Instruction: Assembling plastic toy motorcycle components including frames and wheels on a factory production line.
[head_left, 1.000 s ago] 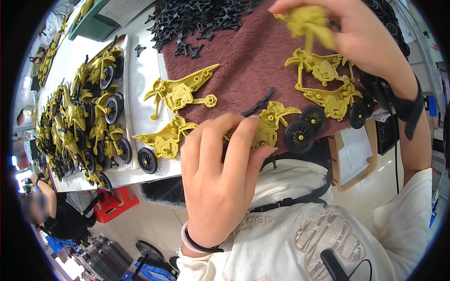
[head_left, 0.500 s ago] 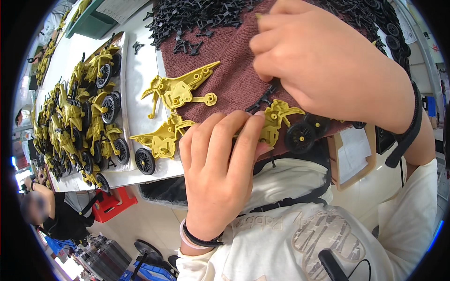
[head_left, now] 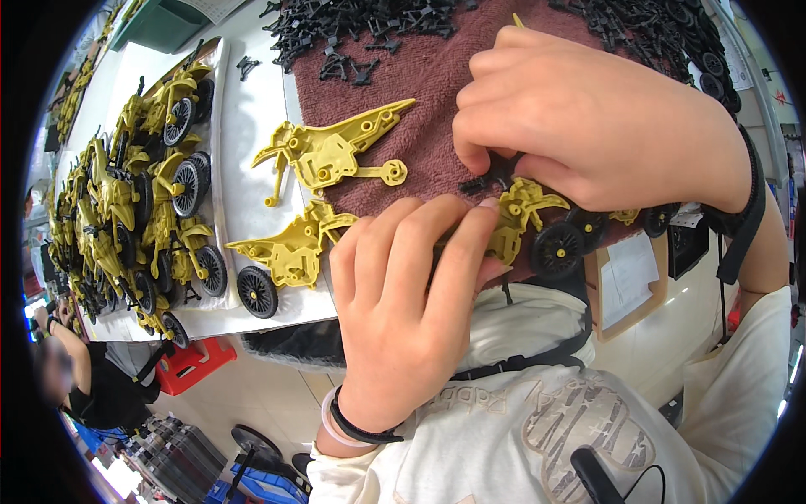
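Note:
My left hand [head_left: 411,294] is closed over a yellow toy motorcycle body half [head_left: 522,210] at the cloth's near edge; much of the piece is under the fingers. Just above it, my right hand [head_left: 579,122] pinches a small black plastic part [head_left: 475,183], partly hidden by the fingertips. A thin yellow tip [head_left: 518,20] shows beyond the right hand's knuckles; what it belongs to is hidden. Left of the hands lie another yellow body half [head_left: 327,160], inner side up, and a yellow body half [head_left: 290,252] beside a black spoked wheel [head_left: 257,291].
Yellow toy motorcycles with black wheels [head_left: 109,218] are piled at the left. Small black parts [head_left: 361,29] heap along the far side of the brown cloth [head_left: 437,101]. More wheels [head_left: 557,250] lie near the right forearm. A person [head_left: 101,370] is at far left.
The right fingertips and the black part have come down closer to the yellow body half by my left hand. The scene has shifted slightly in the view.

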Motion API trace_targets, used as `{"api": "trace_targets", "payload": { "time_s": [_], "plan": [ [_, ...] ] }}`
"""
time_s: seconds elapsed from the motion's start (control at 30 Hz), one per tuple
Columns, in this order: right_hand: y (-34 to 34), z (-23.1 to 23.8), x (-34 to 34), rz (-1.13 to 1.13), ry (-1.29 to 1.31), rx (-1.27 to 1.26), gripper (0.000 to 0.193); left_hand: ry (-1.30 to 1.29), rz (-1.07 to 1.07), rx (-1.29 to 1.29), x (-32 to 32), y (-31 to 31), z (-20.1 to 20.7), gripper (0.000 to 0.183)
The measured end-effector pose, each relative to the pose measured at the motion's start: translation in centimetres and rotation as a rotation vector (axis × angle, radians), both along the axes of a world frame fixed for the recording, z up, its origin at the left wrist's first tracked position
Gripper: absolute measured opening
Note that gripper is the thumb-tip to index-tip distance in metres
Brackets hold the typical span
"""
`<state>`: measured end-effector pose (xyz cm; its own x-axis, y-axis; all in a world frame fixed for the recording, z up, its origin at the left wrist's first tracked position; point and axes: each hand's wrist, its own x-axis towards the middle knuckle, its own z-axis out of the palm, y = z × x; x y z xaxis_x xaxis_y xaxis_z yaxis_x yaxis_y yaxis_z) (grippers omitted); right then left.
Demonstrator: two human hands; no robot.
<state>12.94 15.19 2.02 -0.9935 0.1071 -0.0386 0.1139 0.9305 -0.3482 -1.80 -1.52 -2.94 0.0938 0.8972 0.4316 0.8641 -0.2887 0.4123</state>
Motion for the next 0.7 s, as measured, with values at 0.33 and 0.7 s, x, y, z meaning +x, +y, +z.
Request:
{"api": "trace_targets", "payload": {
  "time_s": [0.33, 0.7],
  "plan": [
    [1.7, 7.2, -0.9, 0.074, -0.393, -0.17, 0.023, -0.092, 0.042, -0.03, 1.0, 0.1, 0.6, 0.036],
    [-0.2, 5.2, -3.8, -0.02, -0.337, -0.145, 0.024, -0.182, 0.071, -0.066, 0.7, 0.1, 0.5, 0.044]
  ]
}}
